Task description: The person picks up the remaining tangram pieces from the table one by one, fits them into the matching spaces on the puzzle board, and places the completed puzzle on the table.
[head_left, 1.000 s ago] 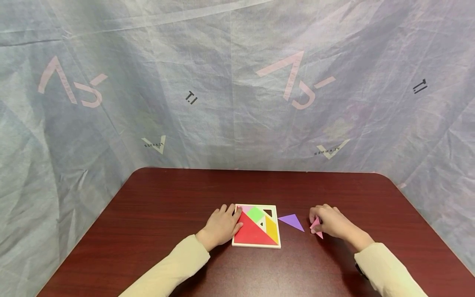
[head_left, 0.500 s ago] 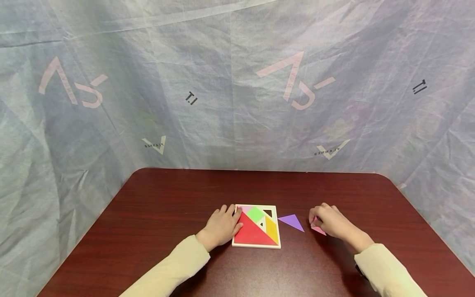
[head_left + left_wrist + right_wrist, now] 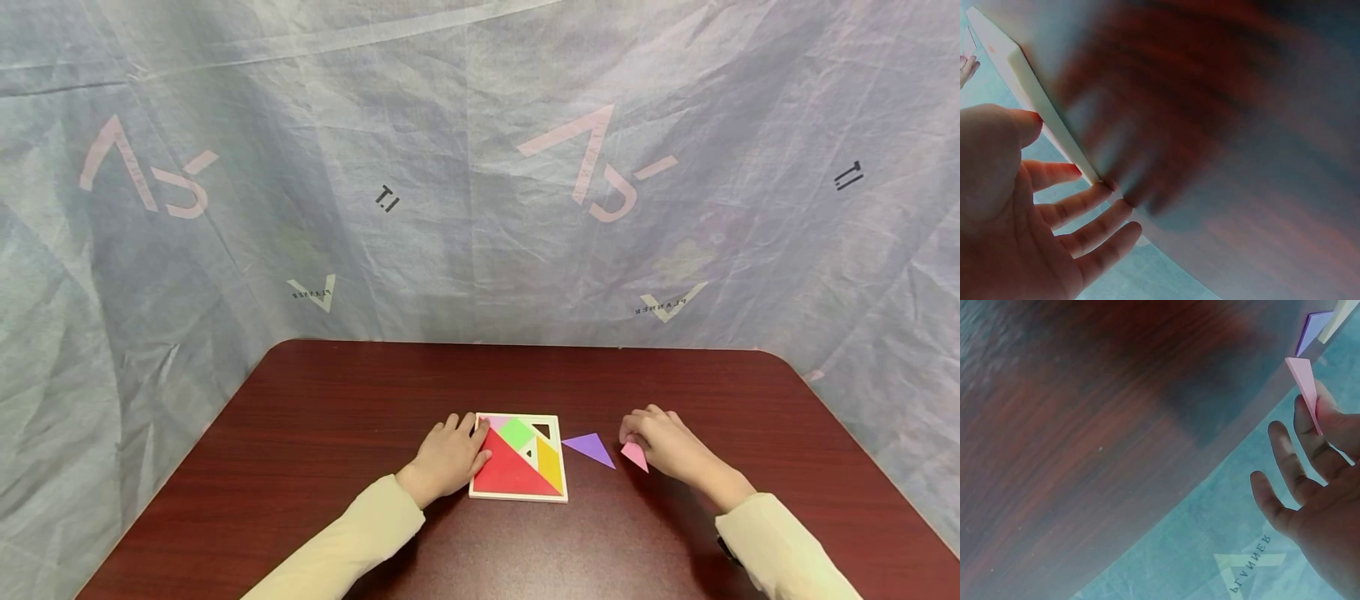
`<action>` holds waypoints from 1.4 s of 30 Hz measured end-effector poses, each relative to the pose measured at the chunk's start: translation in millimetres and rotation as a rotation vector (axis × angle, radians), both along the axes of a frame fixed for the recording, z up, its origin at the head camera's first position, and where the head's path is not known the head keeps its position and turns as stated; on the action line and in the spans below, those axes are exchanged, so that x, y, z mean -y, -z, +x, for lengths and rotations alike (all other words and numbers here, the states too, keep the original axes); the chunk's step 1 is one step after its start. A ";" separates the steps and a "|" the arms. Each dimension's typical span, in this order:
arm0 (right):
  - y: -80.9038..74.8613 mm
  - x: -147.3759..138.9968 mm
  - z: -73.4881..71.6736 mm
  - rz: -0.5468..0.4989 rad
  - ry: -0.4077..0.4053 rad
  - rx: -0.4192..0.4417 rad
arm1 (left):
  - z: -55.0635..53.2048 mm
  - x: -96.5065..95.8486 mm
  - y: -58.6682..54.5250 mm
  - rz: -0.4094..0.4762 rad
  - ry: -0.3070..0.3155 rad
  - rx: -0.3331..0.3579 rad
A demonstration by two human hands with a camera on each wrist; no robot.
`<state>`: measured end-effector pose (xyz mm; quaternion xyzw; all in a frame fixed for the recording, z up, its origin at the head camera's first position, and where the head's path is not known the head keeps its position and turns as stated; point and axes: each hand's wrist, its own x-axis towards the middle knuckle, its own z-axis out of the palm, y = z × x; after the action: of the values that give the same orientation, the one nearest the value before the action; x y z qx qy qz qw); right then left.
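My left hand (image 3: pixel 444 457) rests on the left edge of a square white tangram tray (image 3: pixel 517 498), fingers extended, fingertips along its side (image 3: pixel 1054 119) in the left wrist view. Inside the tray lie a large red triangle (image 3: pixel 510 468), a green square (image 3: pixel 517 432), a yellow parallelogram (image 3: pixel 550 464) and a pinkish piece (image 3: pixel 493 422) at the upper left. Right of the tray, my right hand (image 3: pixel 671 442) pinches a pink triangle (image 3: pixel 634 455) between thumb and index finger; the right wrist view shows the same pink triangle (image 3: pixel 1305 387) from its narrow side, other fingers spread.
Between tray and right hand a purple triangle (image 3: pixel 592 449) lies on the dark red wooden table (image 3: pixel 360 383), one corner at the tray's rim. Dark triangular openings show in the tray's upper right and middle. A grey printed cloth (image 3: pixel 465 250) hangs behind the table.
The right hand has turned the pink triangle in its fingers and shifted slightly left, so more of its face shows. The left hand, tray and purple triangle have stayed put.
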<state>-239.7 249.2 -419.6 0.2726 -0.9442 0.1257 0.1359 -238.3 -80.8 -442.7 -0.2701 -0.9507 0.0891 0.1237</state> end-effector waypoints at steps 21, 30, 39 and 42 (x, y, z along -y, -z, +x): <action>0.3 25.5 -4.5 -0.014 0.008 -0.024 | -0.6 -0.2 0.5 -0.006 0.000 -0.007; 1.0 42.4 -7.2 -0.012 -0.011 -0.015 | -0.5 0.0 0.3 -0.005 -0.005 0.009; 1.7 59.5 -7.9 -0.006 -0.050 -0.036 | -0.7 -0.2 0.3 -0.005 -0.010 0.028; 1.4 65.8 -8.1 0.005 -0.060 -0.029 | -0.7 -0.1 0.4 -0.008 -0.013 0.033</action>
<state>-247.8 183.4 -421.0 0.3028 -0.9338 0.1235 0.1451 -239.1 -80.7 -443.0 -0.2660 -0.9539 0.0893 0.1063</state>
